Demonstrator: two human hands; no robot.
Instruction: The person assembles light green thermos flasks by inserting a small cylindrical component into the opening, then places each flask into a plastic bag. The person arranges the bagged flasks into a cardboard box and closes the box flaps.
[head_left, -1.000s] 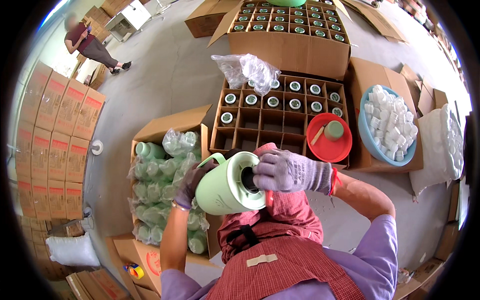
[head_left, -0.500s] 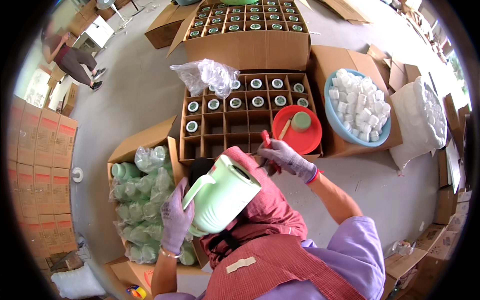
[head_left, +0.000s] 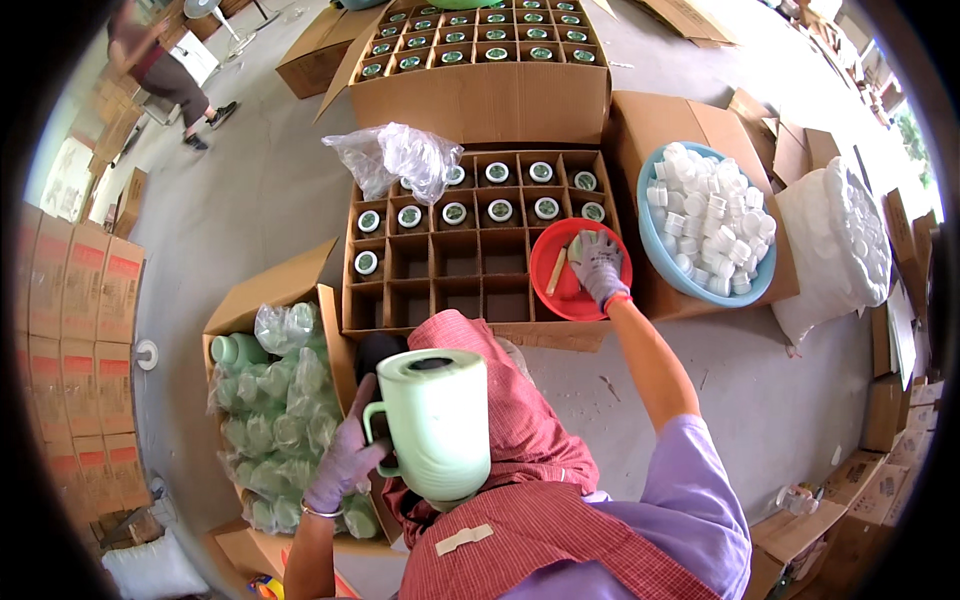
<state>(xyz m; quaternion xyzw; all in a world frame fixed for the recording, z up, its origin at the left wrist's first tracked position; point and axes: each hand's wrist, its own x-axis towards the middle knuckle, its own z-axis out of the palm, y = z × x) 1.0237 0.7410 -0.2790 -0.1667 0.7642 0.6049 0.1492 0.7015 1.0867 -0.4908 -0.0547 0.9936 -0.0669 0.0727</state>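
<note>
A mint-green jug [head_left: 440,420] stands nearly upright on my lap, its dark round opening facing up. My left hand [head_left: 348,455], in a grey glove, is closed at the jug's handle side and steadies it. My right hand [head_left: 598,268], also gloved, reaches into a shallow red basin [head_left: 548,298]. Its fingers are bent over a pale green lid [head_left: 574,250], which they mostly cover. Beside that hand in the basin lies a light wooden-looking stick [head_left: 557,272].
A divided carton [head_left: 470,330] ahead holds several white-capped jugs; a plastic bag [head_left: 400,165] lies on it. To the right stands a blue basin [head_left: 655,240] of white caps [head_left: 710,220]. At left, a carton holds bagged green jugs [head_left: 275,400]. A person [head_left: 170,75] is far left.
My right hand has let go of the red-handled tool and moved into the red basin onto the green lid. The jug has swung from tilted to nearly upright.
</note>
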